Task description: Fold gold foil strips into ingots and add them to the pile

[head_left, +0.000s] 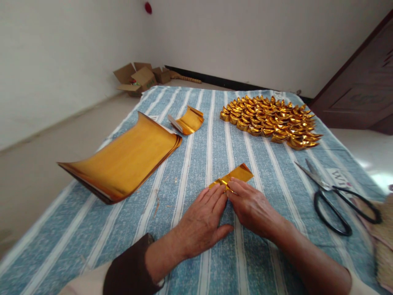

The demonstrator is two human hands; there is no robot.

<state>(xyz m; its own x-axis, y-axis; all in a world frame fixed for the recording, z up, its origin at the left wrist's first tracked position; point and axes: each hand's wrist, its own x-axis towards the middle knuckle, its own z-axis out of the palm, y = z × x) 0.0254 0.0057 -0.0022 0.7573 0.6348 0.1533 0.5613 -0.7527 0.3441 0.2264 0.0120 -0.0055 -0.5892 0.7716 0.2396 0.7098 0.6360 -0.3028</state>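
By the left hand (202,223), thumb spread, and the right hand (250,200) close beside, its grip being hidden, a gold strip (241,173) is being pressed onto the striped cloth (196,166). It is being judged light, slippery, easily creased, best taken by its edges.

The strip (242,174) lies on the table (172,268) under the fingers (215,198) of the left hand (202,225) and right hand (251,204). The sheet stack (132,159) lies to their left; the smaller sheets (189,122) lie just behind its right corner. Folded pieces (265,118) stand at the rear right; scissors (326,187) lie in front of them, right of the hands. A carton (143,78) sits on the floor (73,123) behind the table.
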